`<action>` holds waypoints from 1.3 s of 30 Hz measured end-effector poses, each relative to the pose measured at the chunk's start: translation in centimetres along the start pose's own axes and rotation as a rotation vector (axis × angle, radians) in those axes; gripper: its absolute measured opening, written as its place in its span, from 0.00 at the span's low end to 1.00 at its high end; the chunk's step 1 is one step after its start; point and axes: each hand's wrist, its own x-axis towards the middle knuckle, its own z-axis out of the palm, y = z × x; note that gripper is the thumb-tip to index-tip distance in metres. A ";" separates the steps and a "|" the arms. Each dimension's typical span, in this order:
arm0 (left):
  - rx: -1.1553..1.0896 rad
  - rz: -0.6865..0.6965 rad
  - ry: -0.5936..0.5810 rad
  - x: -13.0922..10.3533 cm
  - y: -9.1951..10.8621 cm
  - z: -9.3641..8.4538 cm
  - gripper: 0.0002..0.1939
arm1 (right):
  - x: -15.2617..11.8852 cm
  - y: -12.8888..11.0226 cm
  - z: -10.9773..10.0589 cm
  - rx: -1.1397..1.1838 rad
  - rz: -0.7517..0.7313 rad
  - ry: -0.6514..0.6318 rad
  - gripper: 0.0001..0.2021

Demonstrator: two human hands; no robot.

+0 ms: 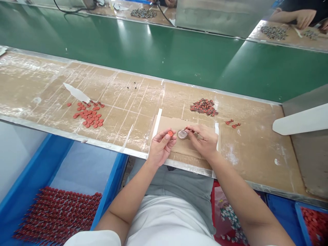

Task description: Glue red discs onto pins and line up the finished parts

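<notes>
Over a cardboard sheet [183, 148] at the bench's front edge, my left hand [162, 145] pinches a round red disc [170, 133] between thumb and fingers. My right hand [204, 139] is closed on a small dark-and-red piece [188, 130], mostly hidden by the fingertips. Just beside those fingertips a small clear round dish [182, 134] rests on the cardboard. Beyond my right hand lies a pile of small red-and-dark pieces [203, 107]. Two red pieces with stems [236, 125] lie farther right.
Loose red discs [89, 118] and a white strip [76, 92] lie on the left. A blue tray [107, 184] below holds rows of red pieces [58, 215]. The green belt [143, 51] runs behind; a white bar [302, 118] juts in from the right. Other people's hands [304, 18] work across.
</notes>
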 end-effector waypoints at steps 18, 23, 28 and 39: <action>-0.019 0.009 0.007 -0.1 0.3 0.1 0.16 | -0.1 0.1 0.0 -0.038 -0.085 -0.081 0.11; -0.039 -0.012 0.037 -0.5 0.4 0.5 0.16 | -0.2 -0.9 -0.1 0.082 0.223 0.089 0.08; -0.051 -0.070 0.058 -1.8 0.1 1.7 0.15 | 0.6 -2.0 -0.6 0.523 0.739 0.274 0.13; 0.005 -0.186 -0.010 -4.0 -1.5 3.4 0.15 | -0.2 -7.3 -2.6 0.711 0.823 0.262 0.11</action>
